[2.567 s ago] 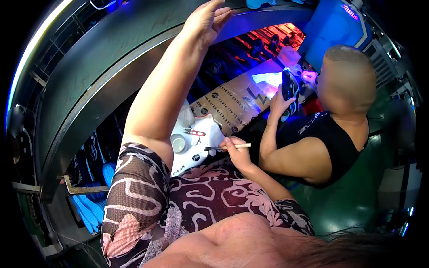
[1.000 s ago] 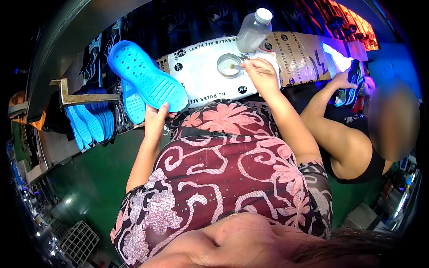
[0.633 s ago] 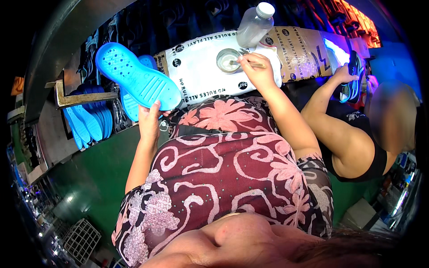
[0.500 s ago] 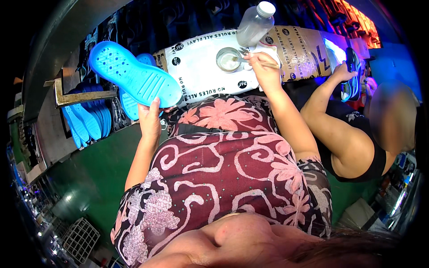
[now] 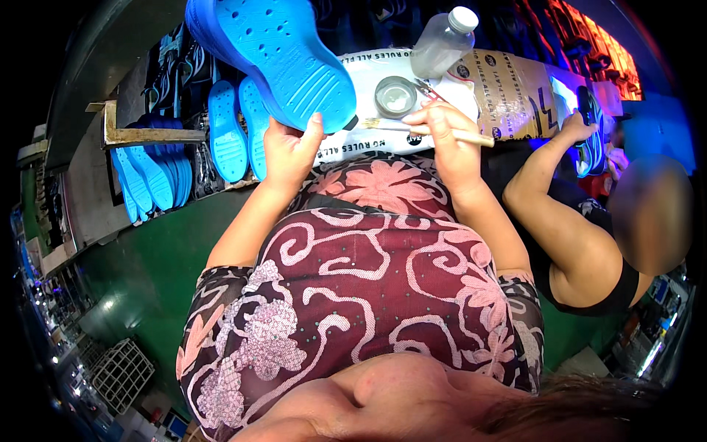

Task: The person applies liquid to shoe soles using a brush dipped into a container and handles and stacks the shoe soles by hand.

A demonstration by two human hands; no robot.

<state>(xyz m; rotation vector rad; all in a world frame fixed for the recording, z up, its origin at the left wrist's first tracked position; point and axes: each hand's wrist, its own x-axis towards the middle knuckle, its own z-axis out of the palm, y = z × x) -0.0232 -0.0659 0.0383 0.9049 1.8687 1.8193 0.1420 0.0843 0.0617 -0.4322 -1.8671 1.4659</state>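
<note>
Clog and brush in hand
Left hand [image 5: 289,151] grips blue clog [image 5: 276,55] above it; right hand [image 5: 451,140] seemingly pinches a thin brush [image 5: 434,131]

My left hand [image 5: 289,151] is raised, fingers curled shut in a grip, forearm bent upward. My right hand [image 5: 451,140] is pinched closed, wrist bent, 2 forearms bare.
</note>
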